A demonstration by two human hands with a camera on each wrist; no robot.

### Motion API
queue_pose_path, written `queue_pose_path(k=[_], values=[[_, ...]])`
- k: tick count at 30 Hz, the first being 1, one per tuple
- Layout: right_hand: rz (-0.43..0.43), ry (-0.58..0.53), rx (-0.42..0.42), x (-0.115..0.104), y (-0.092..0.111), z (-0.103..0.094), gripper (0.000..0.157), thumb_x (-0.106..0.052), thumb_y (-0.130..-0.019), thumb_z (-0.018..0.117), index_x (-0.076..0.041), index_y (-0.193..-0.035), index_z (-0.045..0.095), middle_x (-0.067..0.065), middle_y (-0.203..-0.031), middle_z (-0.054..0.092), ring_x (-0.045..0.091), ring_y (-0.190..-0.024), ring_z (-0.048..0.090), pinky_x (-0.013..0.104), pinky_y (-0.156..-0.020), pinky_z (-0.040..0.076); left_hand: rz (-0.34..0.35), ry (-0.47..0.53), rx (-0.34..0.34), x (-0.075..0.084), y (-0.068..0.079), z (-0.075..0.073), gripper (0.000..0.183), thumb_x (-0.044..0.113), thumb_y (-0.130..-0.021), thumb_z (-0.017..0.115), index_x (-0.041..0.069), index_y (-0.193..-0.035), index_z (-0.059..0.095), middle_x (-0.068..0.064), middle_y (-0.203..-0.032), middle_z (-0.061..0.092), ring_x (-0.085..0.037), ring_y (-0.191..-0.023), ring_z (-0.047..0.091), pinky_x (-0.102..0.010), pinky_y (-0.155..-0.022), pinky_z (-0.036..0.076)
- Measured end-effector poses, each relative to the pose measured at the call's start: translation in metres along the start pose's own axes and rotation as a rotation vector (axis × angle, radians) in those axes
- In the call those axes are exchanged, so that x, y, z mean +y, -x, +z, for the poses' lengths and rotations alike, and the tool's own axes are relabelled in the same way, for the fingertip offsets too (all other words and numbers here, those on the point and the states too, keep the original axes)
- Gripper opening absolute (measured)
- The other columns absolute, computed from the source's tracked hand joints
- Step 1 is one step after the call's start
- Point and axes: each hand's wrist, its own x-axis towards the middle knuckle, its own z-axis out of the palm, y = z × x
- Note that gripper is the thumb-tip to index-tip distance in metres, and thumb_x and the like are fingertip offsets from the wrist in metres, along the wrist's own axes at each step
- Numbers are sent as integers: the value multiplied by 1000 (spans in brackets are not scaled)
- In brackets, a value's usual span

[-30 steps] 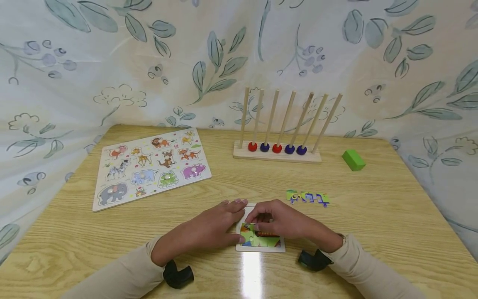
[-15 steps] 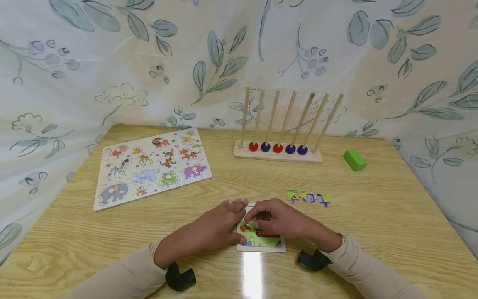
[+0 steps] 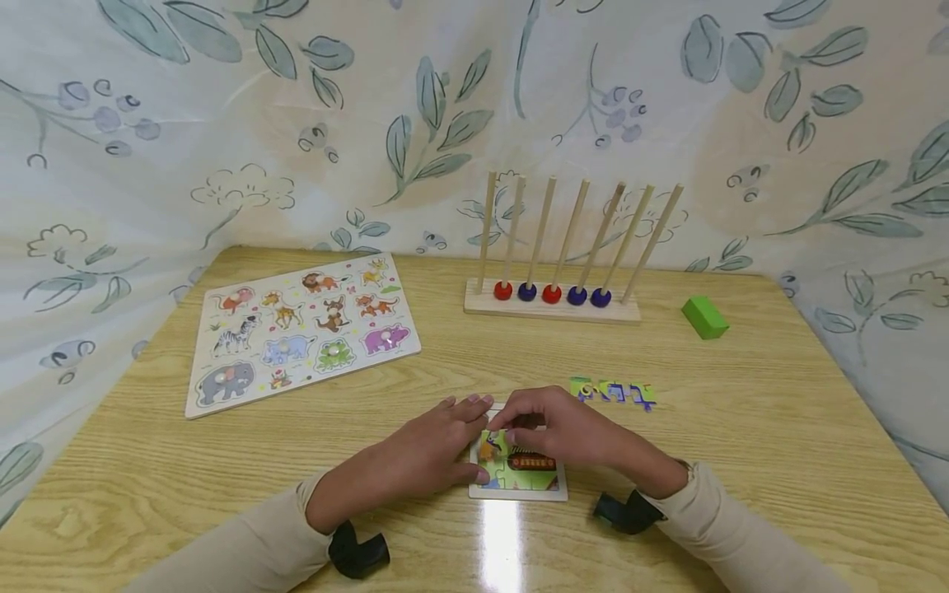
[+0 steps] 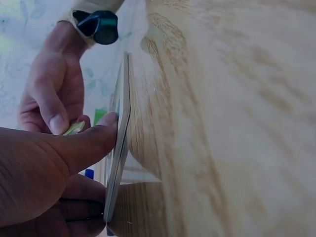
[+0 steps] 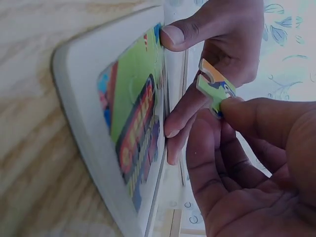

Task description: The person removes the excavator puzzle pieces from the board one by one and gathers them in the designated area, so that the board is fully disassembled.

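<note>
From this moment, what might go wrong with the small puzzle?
The right hand pinches the puzzle piece near one edge, so it may slip. The left hand touches the tray; a push might slide it. The loose pieces lie just beyond the right hand, which could knock them.

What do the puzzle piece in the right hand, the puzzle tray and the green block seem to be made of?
Puzzle piece: probably thin wood or stiff board; a pale cut edge shows beside its printed face.
Puzzle tray: likely wood-based board, with a smooth whitish border and pale side edge.
Green block: painted wood or plastic, can't tell; its even colour shows no grain.
</note>
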Motion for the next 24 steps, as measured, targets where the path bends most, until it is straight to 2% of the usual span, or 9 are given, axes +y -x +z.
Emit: queue_pose_path(k=[6,16,19,24], values=[[23,-24,-2,5,5,-6,20,-3,-94,62,-9,-110,73,-1,-101,67,14,-92,62,30,-82,53,38,-61,18,-1,2,-1,73,45,-89,67,-3,-140,48,-13,-155,32,-26,-142,27,-44,-115,22],[44,2,87,9,24,-29,21,0,-95,59,-7,-110,72,4,-102,67,17,-89,62,29,-77,54,87,-157,-2,-2,2,1,72,47,-92,62,-2,-143,45,-12,-156,29,-24,-144,24,-41,-116,20],[37,15,100,9,27,-36,20,0,-95,59,-7,-109,72,4,-101,67,17,-86,61,28,-74,54,101,-127,-21,-2,2,0,70,44,-93,62,-1,-144,44,-12,-158,25,-24,-145,21,-39,-115,21],[41,39,100,8,29,-46,20,1,-95,59,-5,-109,72,5,-101,67,18,-85,60,26,-72,53,120,-13,-66,-3,5,-2,66,39,-96,61,4,-147,41,-9,-161,15,-21,-146,15,-35,-113,28]])
